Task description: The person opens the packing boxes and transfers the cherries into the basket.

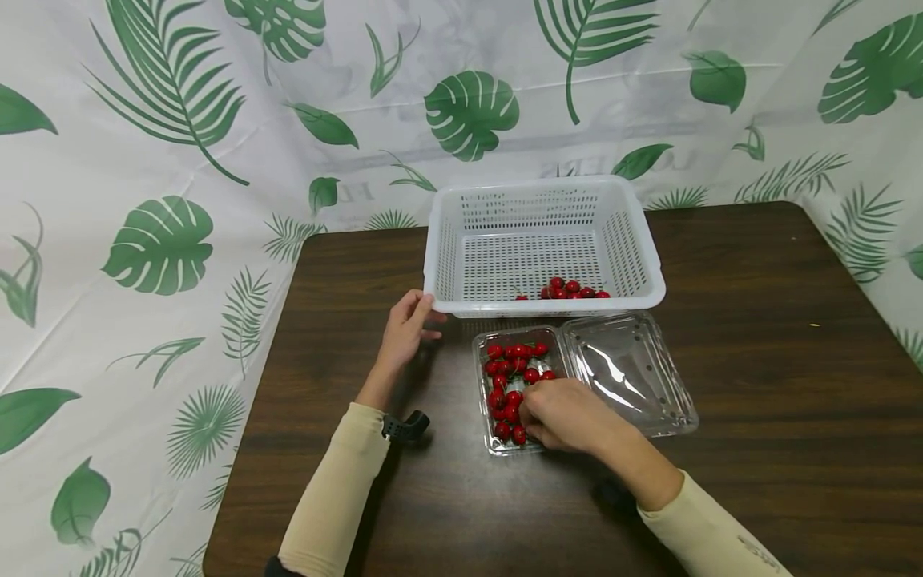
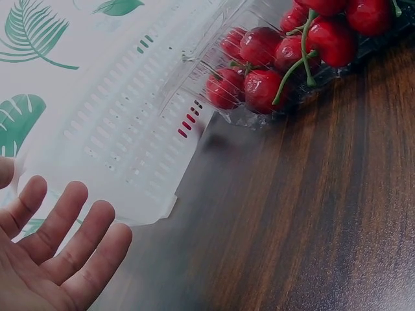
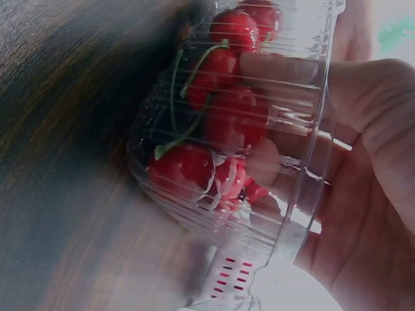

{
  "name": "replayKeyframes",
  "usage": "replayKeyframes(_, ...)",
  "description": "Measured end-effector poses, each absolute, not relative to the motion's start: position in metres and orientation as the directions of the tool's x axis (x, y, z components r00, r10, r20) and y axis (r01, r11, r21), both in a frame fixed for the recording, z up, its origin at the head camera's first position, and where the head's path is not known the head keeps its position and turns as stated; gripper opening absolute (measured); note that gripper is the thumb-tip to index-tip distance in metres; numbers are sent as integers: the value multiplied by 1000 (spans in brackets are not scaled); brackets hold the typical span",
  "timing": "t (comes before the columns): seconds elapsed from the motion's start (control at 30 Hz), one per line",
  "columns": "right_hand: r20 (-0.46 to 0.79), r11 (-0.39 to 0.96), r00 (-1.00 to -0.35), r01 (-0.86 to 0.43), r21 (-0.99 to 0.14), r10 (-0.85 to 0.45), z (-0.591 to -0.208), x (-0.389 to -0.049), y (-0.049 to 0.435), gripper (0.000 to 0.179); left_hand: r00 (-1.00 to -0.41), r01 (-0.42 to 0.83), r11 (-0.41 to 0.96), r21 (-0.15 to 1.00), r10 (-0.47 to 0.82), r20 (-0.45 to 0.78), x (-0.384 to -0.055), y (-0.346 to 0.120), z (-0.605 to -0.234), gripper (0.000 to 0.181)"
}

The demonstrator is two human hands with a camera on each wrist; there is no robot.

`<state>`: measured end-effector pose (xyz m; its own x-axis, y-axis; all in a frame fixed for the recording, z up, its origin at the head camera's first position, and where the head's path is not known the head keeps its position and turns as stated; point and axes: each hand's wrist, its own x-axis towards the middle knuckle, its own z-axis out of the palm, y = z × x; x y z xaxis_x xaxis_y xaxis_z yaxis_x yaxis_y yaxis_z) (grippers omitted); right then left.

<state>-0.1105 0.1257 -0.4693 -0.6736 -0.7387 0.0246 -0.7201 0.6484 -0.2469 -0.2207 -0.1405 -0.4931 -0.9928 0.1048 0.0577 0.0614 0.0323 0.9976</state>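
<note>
My right hand [image 1: 566,413] reaches into a clear plastic clamshell box [image 1: 485,401] of red cherries [image 1: 497,398] with green stems. Through the box wall, the right wrist view has a cherry [image 3: 237,116] between the thumb and fingertips, among other cherries. At the front left corner of a white slotted basket [image 1: 541,308] is my left hand [image 1: 402,336], its thumb at the rim. The left wrist view shows the fingers [image 2: 97,240] of that hand extended and spread beside the basket wall. Several more cherries [image 1: 573,288] lie in the basket, along its front side.
The box's hinged transparent lid [image 1: 627,377] lies folded back to the right on the dark wooden table [image 1: 779,385]. Behind the basket hangs a white cloth [image 1: 389,160] printed with green leaves. A black wrist mount [image 1: 406,427] sits on the left forearm.
</note>
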Motion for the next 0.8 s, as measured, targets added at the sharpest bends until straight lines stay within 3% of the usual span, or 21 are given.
replayKeyframes(0.5,11,641,-684,-688,-340,-729,-464,-115,128,28,-993,59,43,997,109,54,-221,-141,-492,28)
replayKeyframes(0.8,127,618,-702,-686,-384,-701,-446,-124,135,9,-993,56,41,998,107,51,-221,-141,-493,29)
